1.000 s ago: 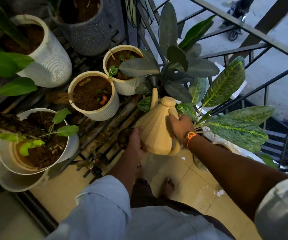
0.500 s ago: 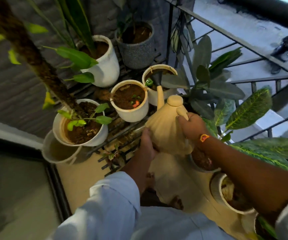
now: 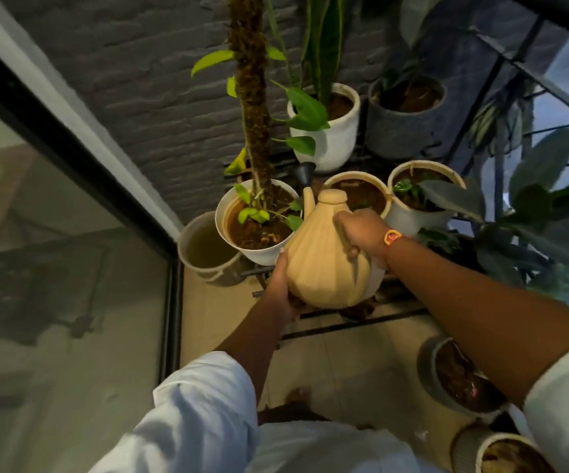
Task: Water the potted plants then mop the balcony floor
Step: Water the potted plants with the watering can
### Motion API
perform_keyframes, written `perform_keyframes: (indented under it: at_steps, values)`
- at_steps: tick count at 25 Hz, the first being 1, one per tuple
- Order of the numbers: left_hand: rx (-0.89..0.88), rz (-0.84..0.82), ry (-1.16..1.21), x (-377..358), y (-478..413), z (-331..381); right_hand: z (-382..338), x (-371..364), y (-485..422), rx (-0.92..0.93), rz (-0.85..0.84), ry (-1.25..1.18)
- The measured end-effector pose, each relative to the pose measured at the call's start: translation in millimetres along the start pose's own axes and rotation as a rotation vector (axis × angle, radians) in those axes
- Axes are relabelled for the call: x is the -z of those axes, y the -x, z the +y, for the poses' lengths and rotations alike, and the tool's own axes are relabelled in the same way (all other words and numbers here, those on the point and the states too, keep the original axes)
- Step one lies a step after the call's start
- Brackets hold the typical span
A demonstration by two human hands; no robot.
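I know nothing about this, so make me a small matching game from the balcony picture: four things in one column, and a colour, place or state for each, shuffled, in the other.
Things
1. watering can
2. left hand
3. right hand
4. moss pole

Descriptions
A. stands in the white pot
B. grips the handle
C. beige, with a black spout tip
D. holds the can from underneath

Pairs: 1-C, 2-D, 3-B, 4-A
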State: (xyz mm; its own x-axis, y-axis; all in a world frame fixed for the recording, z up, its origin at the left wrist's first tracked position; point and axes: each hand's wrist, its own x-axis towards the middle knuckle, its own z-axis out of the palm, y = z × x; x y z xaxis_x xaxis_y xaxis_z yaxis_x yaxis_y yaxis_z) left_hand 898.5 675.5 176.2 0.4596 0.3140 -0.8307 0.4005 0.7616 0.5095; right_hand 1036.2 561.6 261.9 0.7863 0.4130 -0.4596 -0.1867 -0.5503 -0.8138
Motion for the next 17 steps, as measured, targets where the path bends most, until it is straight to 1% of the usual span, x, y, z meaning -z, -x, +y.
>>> perform_keyframes:
  at_steps: [3, 9, 12, 17]
  values:
    - [0.012, 0.041, 0.003, 27.2, 0.3, 2.3, -15.9, -35.7, -8.9, -0.017, -0.065, 0.042]
    - [0.146, 0.05, 0.065, 71.2, 1.4, 9.4, -43.7, -90.7, -32.4, -0.088, -0.101, 0.178]
    - [0.173, 0.04, 0.046, 82.4, -0.2, 19.5, -55.9, -104.5, -37.8, -0.093, -0.103, 0.244]
    - [0.227, 0.052, 0.097, 92.0, -6.7, 31.3, -76.0, -119.0, -38.8, -0.116, -0.096, 0.248]
